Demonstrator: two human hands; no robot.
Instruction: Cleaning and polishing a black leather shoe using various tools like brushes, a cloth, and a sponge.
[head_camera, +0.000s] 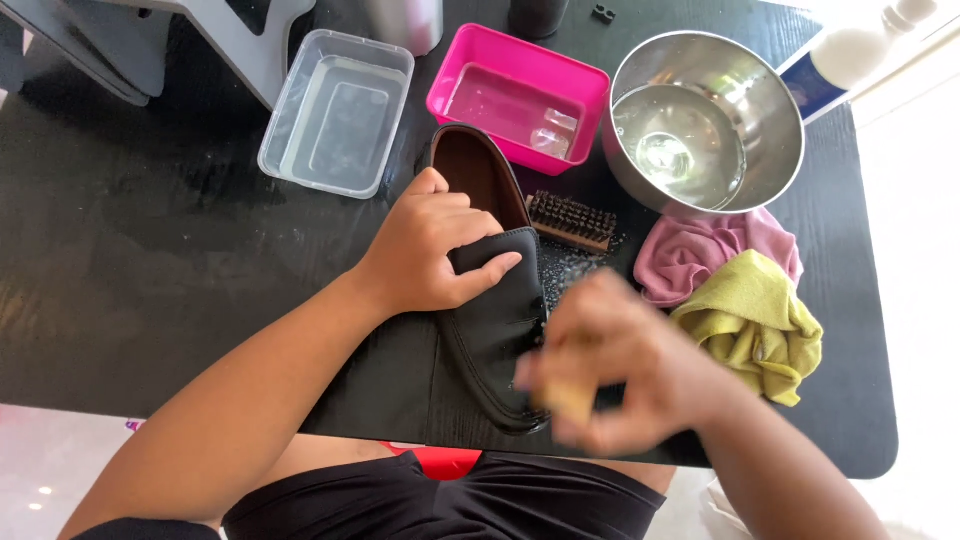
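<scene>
Black leather shoe (495, 330) lies on the dark worktop (150, 260), toe toward the person. Left hand (430, 250) clamps its upper, fingers curled in a closed grip over the tongue. Right hand (610, 365), motion-blurred, pinches a small tan object (568, 400) at the toe. Bristle brush (572, 220) sits just beside the shoe.

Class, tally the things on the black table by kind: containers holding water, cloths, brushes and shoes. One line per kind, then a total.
Containers holding water: 3 – clear tub, pink tub, steel bowl
Cloths: 2 – pink cloth, yellow-green cloth
Brushes: 1 – wooden brush
Shoes: 1 – black shoe
Total: 7
</scene>
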